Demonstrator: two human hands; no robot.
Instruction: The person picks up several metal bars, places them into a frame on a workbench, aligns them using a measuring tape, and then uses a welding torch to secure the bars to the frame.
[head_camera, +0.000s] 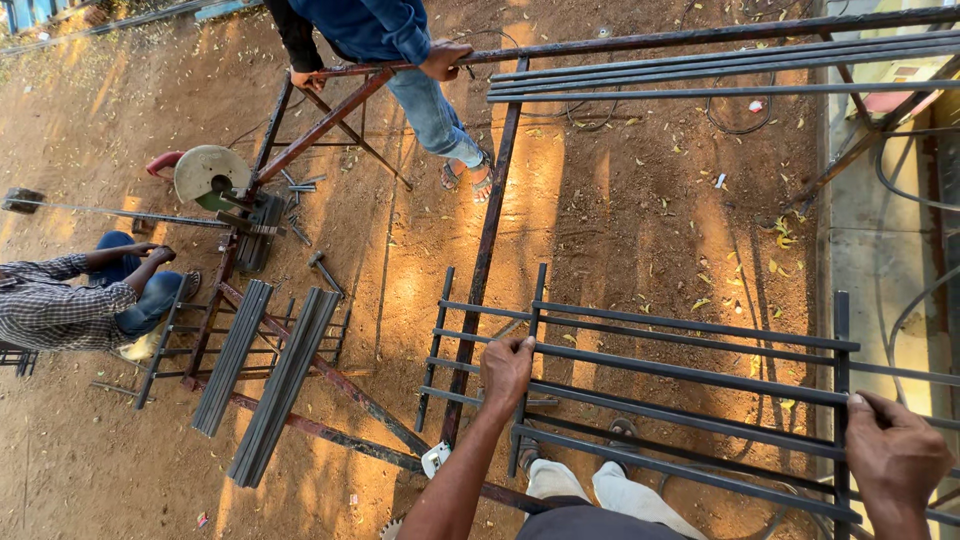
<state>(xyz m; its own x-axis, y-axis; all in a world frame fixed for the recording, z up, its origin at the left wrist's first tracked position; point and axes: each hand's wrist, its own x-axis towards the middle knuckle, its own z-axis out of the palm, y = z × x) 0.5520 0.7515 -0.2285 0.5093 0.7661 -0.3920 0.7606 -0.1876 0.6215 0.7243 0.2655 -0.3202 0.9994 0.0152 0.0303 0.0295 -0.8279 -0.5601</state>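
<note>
Persons in view: three. One wearer, with left hand (506, 372) and right hand (893, 462), two hands in all, both closed on one welded metal grille (690, 370). One standing person in blue (385, 40). One seated person in a checked shirt (70, 305). Cut-off saws: one (212, 175). Stacked bundles of cut bars: two (232, 355) (285, 385). Long raised bars at top right (720, 70): about four; exact count unclear.

Worn at head height, looking steeply down, close over both hands, out across reddish dirt ground (640, 220).
</note>
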